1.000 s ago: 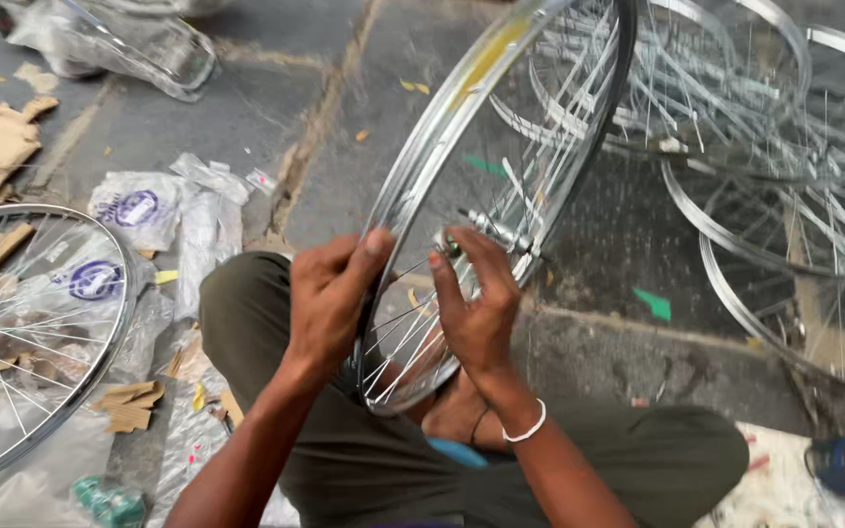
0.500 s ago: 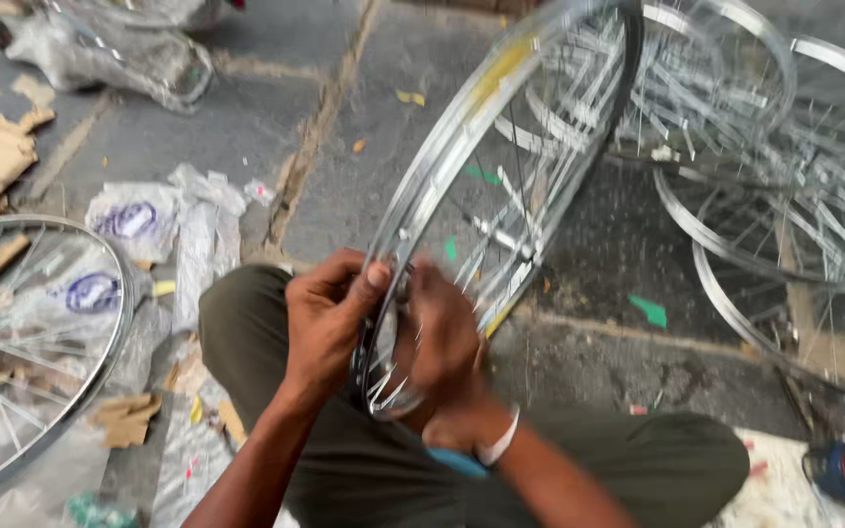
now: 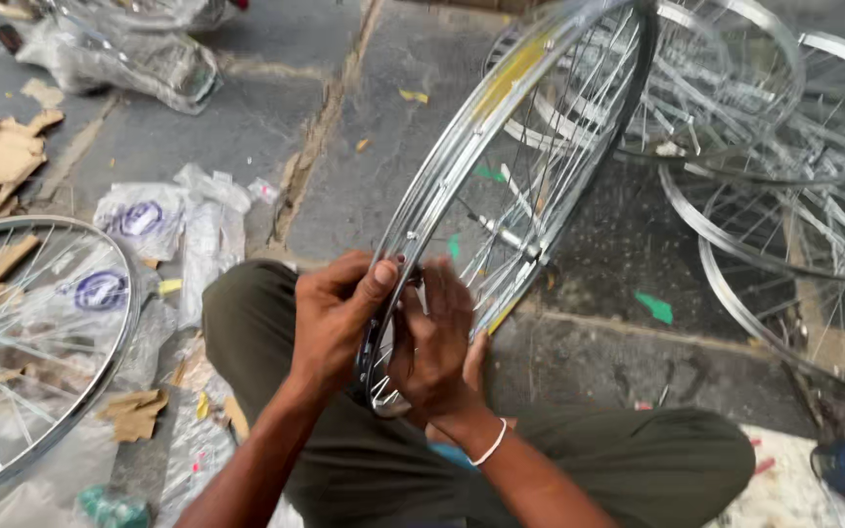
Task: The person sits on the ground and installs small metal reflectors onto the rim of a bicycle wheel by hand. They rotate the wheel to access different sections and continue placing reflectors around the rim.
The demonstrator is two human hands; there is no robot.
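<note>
A: Where are my hands?
B: Both on the wheel (image 3: pixel 501 205), standing on your lap. Left hand (image 3: pixel 330 318) clamps the rim; right hand (image 3: pixel 434 342) lies flat on the spokes, fingers stretched, clasping nothing I can make out
A: How far along?
B: Spokes and hub look fitted; I judge only fine work remains
A: Room?
B: Tight. Second wheel (image 3: pixel 22 342) at left, bags (image 3: pixel 149 210) beyond, rim pile (image 3: pixel 794 196) far right
</note>
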